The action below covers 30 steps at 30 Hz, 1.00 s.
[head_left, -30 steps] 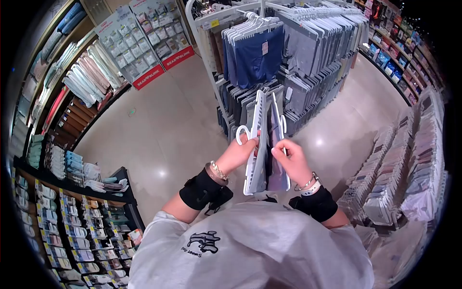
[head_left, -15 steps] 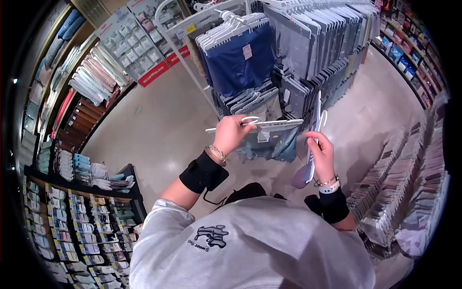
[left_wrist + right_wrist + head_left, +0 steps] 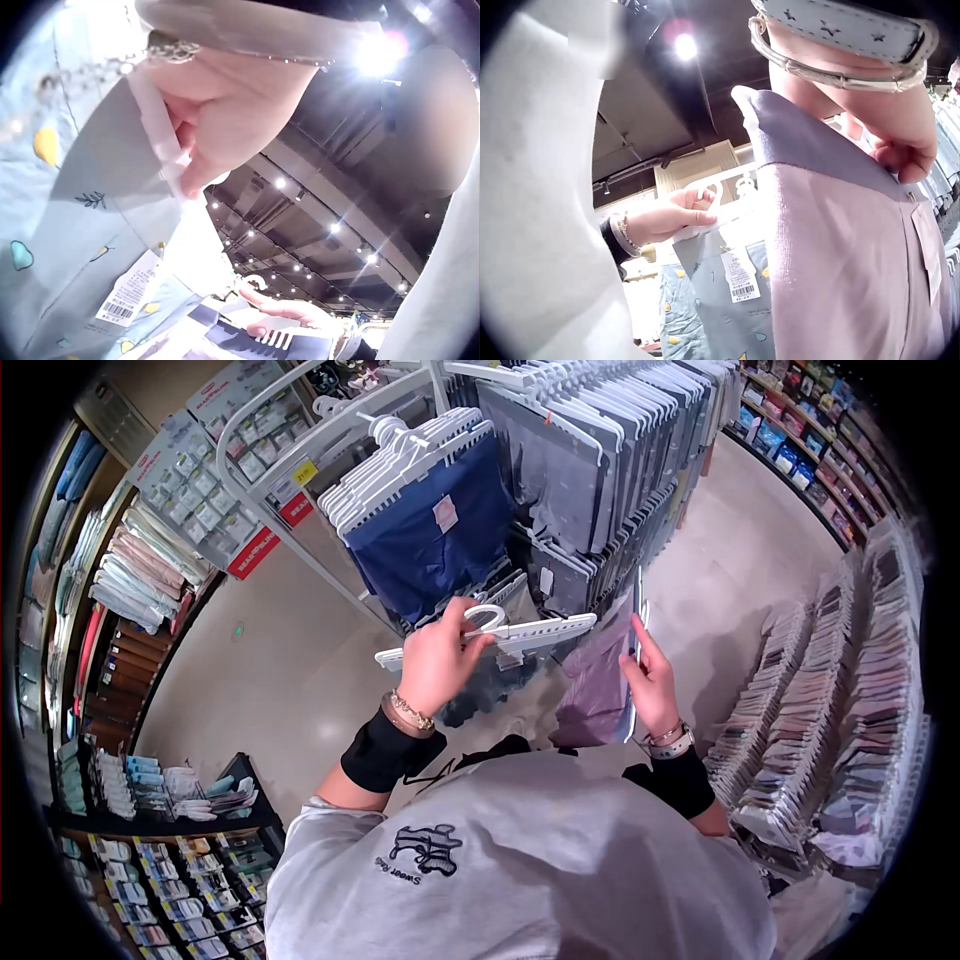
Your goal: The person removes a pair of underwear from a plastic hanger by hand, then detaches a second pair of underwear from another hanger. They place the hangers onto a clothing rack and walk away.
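Note:
My left hand [image 3: 436, 662] grips a white hanger [image 3: 552, 630] near its hook, in front of the rack. From it hangs a light blue printed garment [image 3: 705, 289], with a white barcode tag [image 3: 127, 289] facing the left wrist camera. To the right, my right hand [image 3: 652, 675] holds a second hanger, seen nearly edge-on, bearing a lavender garment [image 3: 590, 685] with a darker waistband [image 3: 810, 139]. In the right wrist view, the right fingers [image 3: 915, 161] curl at the top edge of this garment. The two hangers are apart, the lavender one slightly nearer my body.
A white rack [image 3: 260, 490] stands just ahead, with navy garments [image 3: 430, 525] and rows of grey garments [image 3: 570, 490] on hangers. More hanging garments [image 3: 790, 730] line the right side. Packaged goods [image 3: 165, 880] fill a display at lower left.
The two hangers, side by side a second ago, were drawn apart. The left hanger now lies crosswise, and the lavender garment has turned to show its face. The rack appears closer.

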Tool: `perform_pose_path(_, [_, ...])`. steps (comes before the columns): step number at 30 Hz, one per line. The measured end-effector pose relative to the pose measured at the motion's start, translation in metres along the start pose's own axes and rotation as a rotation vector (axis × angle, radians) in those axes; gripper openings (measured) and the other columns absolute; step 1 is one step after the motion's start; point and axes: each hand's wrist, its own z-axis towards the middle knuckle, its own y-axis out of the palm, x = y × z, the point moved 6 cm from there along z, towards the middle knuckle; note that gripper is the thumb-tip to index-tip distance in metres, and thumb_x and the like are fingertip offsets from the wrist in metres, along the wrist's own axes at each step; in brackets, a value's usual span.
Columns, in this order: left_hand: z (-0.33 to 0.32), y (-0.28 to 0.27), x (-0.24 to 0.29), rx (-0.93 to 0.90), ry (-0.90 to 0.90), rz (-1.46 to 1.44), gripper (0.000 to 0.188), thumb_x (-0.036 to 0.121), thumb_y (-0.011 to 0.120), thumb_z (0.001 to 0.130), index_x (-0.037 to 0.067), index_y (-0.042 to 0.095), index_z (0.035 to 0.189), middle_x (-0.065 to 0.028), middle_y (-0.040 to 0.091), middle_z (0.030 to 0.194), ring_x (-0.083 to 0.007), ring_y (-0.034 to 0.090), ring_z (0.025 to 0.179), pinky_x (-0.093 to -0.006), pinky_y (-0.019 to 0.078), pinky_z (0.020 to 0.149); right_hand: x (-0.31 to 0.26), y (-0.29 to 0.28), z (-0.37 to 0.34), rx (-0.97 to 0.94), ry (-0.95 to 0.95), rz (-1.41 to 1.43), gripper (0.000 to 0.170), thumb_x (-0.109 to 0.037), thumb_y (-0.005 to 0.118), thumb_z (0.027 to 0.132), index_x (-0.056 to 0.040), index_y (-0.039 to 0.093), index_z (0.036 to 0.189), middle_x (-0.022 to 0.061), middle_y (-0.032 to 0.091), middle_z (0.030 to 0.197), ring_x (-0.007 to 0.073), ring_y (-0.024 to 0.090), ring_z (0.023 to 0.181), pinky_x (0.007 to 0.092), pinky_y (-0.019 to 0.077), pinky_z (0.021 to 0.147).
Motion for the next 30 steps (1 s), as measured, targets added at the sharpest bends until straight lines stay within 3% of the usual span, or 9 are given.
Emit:
perform_pose_path(7, [0.059, -0.041, 0.000, 0.135, 0.093, -0.085, 0.034, 0.007, 0.062, 0.071, 0.005, 0.045, 0.100, -0.0111, 0.062, 0.073, -0.0282, 0.060, 0.066, -0.0320, 0.0452, 0.056, 0.011, 0.007, 0.030, 0.023, -0.078, -0.099, 0.050, -0.004, 0.051, 0.079, -0.0049, 0.037, 0.127, -0.0075, 0.037, 0.065, 0.0014, 0.029, 0.053, 0.0172, 0.0266, 0.048])
perform_pose_path(8, [0.068, -0.049, 0.002, 0.152, 0.111, -0.078, 0.034, 0.006, 0.062, 0.071, 0.004, 0.045, 0.100, -0.0102, 0.061, 0.072, -0.0281, 0.059, 0.066, -0.0308, 0.0446, 0.056, 0.012, 0.010, 0.033, 0.017, -0.048, -0.087, 0.048, -0.003, 0.051, 0.080, -0.0030, 0.039, 0.126, -0.0061, 0.043, 0.075, 0.0014, 0.034, 0.060, 0.0159, 0.0308, 0.054])
perform_pose_path(12, [0.106, -0.067, 0.002, 0.143, 0.113, -0.026, 0.023, 0.015, 0.064, 0.071, 0.004, 0.054, 0.089, -0.0099, 0.062, 0.070, -0.0253, 0.060, 0.066, -0.0309, 0.0445, 0.058, 0.027, 0.023, 0.042, -0.020, 0.002, 0.153, 0.043, -0.003, 0.051, 0.081, 0.0005, 0.040, 0.123, -0.0029, 0.047, 0.089, 0.0041, 0.042, 0.071, 0.0157, 0.0357, 0.065])
perform_pose_path(16, [0.133, -0.070, -0.012, 0.202, 0.025, 0.099, 0.020, 0.023, 0.066, 0.068, 0.007, 0.061, 0.077, -0.0080, 0.063, 0.070, -0.0247, 0.060, 0.066, -0.0320, 0.0446, 0.057, 0.029, 0.029, 0.050, -0.005, -0.014, 0.099, 0.043, -0.001, 0.051, 0.080, -0.0008, 0.043, 0.121, -0.0052, 0.045, 0.080, 0.0026, 0.037, 0.064, 0.0156, 0.0326, 0.058])
perform_pose_path(21, [0.148, -0.077, -0.032, 0.303, -0.059, 0.089, 0.019, 0.023, 0.067, 0.068, 0.007, 0.063, 0.077, -0.0064, 0.063, 0.069, -0.0214, 0.060, 0.063, -0.0307, 0.0439, 0.055, 0.024, 0.034, 0.055, 0.005, -0.002, 0.013, 0.042, 0.000, 0.051, 0.078, -0.0035, 0.046, 0.120, -0.0078, 0.037, 0.068, 0.0016, 0.030, 0.058, 0.0161, 0.0265, 0.051])
perform_pose_path(27, [0.169, -0.077, -0.053, 0.269, -0.091, -0.029, 0.021, 0.024, 0.068, 0.067, 0.005, 0.063, 0.072, -0.0069, 0.062, 0.065, -0.0198, 0.059, 0.059, -0.0291, 0.0433, 0.053, 0.024, 0.043, 0.058, -0.032, 0.035, 0.034, 0.041, 0.000, 0.051, 0.079, -0.0048, 0.047, 0.119, -0.0082, 0.036, 0.067, 0.0015, 0.029, 0.057, 0.0165, 0.0256, 0.050])
perform_pose_path(30, [0.175, -0.078, -0.059, 0.336, -0.078, 0.011, 0.025, 0.027, 0.069, 0.065, 0.004, 0.062, 0.069, -0.0087, 0.061, 0.063, -0.0214, 0.058, 0.057, -0.0295, 0.0433, 0.053, 0.025, 0.047, 0.058, -0.046, 0.025, 0.028, 0.040, -0.001, 0.051, 0.079, -0.0049, 0.047, 0.119, -0.0083, 0.035, 0.066, 0.0016, 0.029, 0.057, 0.0168, 0.0255, 0.049])
